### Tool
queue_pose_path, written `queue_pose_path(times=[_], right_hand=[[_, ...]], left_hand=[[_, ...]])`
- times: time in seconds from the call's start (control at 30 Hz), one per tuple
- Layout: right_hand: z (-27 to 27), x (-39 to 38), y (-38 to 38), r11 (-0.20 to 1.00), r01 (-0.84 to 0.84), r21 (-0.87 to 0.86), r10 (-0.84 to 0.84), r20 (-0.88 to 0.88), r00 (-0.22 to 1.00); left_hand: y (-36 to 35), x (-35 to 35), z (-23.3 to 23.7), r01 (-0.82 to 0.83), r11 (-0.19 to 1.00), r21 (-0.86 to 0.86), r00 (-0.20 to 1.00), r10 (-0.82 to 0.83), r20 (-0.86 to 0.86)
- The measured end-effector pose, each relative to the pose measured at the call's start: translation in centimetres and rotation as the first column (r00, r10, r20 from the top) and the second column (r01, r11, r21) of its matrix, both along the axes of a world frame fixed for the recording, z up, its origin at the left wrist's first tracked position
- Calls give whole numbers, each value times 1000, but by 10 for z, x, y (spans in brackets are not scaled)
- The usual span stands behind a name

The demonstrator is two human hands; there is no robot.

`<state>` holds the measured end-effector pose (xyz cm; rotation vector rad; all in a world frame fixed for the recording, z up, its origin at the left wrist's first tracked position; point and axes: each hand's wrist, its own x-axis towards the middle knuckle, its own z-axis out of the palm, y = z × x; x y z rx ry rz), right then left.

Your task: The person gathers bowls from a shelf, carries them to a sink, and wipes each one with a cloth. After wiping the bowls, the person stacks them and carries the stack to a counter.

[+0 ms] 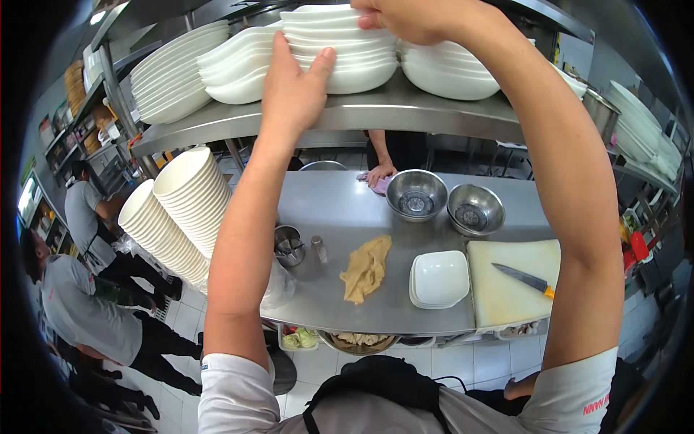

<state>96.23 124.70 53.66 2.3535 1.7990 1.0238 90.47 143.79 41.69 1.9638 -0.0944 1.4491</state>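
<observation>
Overhead, a stack of white bowls stands on the steel shelf between other stacks. My left hand rests against the left side of this stack, thumb and fingers spread. At the upper right of the stack, my right hand has its fingers closed over the rim of a top bowl; part of the hand is cut off by the frame's edge. To the left stand more curved white dishes and a stack of white plates. Another stack of white bowls sits under my right forearm.
The steel shelf crosses above the steel counter. Below lie a tan cloth, metal bowls, square white dishes, and a knife on a cutting board. A co-worker's hand wipes with a cloth; tall paper-cup stacks stand left.
</observation>
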Motion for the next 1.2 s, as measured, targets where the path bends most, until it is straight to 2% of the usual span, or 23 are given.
queue_pose_path(times=[0.1,0.17,0.2,0.23,0.3,0.33,0.37,0.4,0.47,0.5,0.53,0.57,0.6,0.67,0.73,0.83,0.87,0.9,0.93,0.97,1.07,1.1,1.2], right_hand=[[0,-13,-6,995,92,-33,-89,91,992],[-15,-7,-11,968,10,253,-20,38,999],[-26,-7,-21,927,-147,344,141,43,989],[-41,-12,-39,856,-289,429,293,59,954],[-91,-36,-80,832,-272,483,259,96,961],[-126,-38,-96,836,-255,487,294,-4,956],[-164,-40,-112,836,-242,492,328,-95,940],[-211,-39,-125,891,-154,427,222,-115,968],[-307,-35,-149,985,7,171,82,-510,856],[-355,-27,-161,994,106,-10,-88,-635,767],[-393,-23,-173,975,214,62,-125,-644,755],[-423,-16,-182,938,321,133,-160,-656,738],[-444,-2,-188,858,479,182,-161,-791,590],[-482,17,-199,633,758,158,-52,-968,245],[-513,21,-191,690,716,107,-120,-958,259],[-564,19,-184,696,707,129,-158,-932,326],[-565,18,-184,696,692,193,-30,-955,296],[-566,17,-183,692,675,256,100,-960,262],[-573,18,-181,634,741,220,209,-972,109],[-582,19,-179,581,798,161,327,-944,-47],[-592,18,-174,580,798,165,198,-979,59],[-588,16,-173,586,790,180,214,-975,62],[-590,13,-172,583,774,246,242,-962,123]], left_hand=[[6,1,-5,-67,997,39,996,65,68],[-1,-7,-10,-168,984,61,978,159,135],[-8,-17,-14,-193,976,96,967,173,185],[-23,-32,-14,9,999,45,976,-18,216],[-41,-60,-32,104,992,74,949,-121,292],[-52,-75,-46,287,958,-9,900,-266,346],[-66,-92,-63,294,953,-71,914,-259,311],[-73,-101,-86,293,953,-81,919,-257,299],[-67,-118,-168,436,896,-89,895,-421,146],[-79,-116,-200,499,840,-214,866,-491,94],[-87,-113,-230,476,828,-297,842,-526,-117],[-105,-104,-261,447,623,-642,712,-682,-165],[-117,-88,-297,282,553,-784,638,-719,-277],[-139,-50,-378,94,412,-906,638,-724,-263],[-158,-3,-452,65,676,-734,729,-535,-428],[-174,25,-450,-112,634,-765,426,-665,-613],[-181,28,-470,-34,618,-785,474,-682,-558],[-185,28,-466,-34,686,-727,491,-621,-610],[-182,31,-475,-10,630,-776,469,-683,-560],[-180,40,-500,-18,747,-665,481,-576,-661],[-185,28,-460,-75,906,-417,483,-333,-810],[-182,25,-448,-55,887,-459,444,-390,-807],[-185,16,-434,11,898,-441,510,-384,-770]])
